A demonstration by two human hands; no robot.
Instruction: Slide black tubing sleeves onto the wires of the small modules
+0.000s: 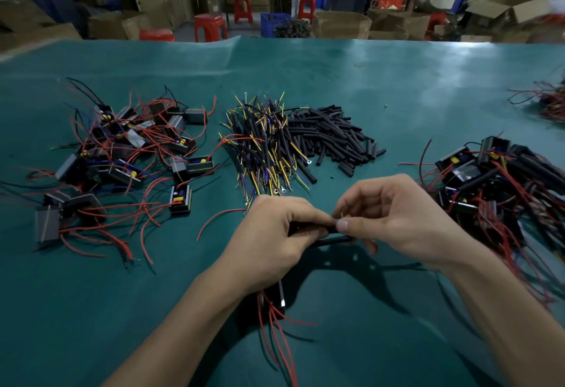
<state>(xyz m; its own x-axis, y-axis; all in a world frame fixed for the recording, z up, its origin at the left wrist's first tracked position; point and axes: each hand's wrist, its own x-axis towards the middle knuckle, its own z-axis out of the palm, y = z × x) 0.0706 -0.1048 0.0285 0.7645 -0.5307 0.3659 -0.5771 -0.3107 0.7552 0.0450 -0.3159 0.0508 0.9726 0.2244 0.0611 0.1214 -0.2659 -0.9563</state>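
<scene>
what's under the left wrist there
A small module hangs below the left hand, its red wires trailing toward the camera. Most of its body is hidden behind the wrist.

A black sleeve [333, 239] lies level between both hands above the green table, with a thin yellow wire tip [341, 215] poking up just above its right end. A small black module [276, 298] hangs under the left wrist, trailing red wires [275, 334]. Loose black sleeves [336, 138] are piled beyond, beside sleeved yellow-and-blue wires [266, 141]. Module heaps lie at left [122, 154] and right [489, 178].
</scene>
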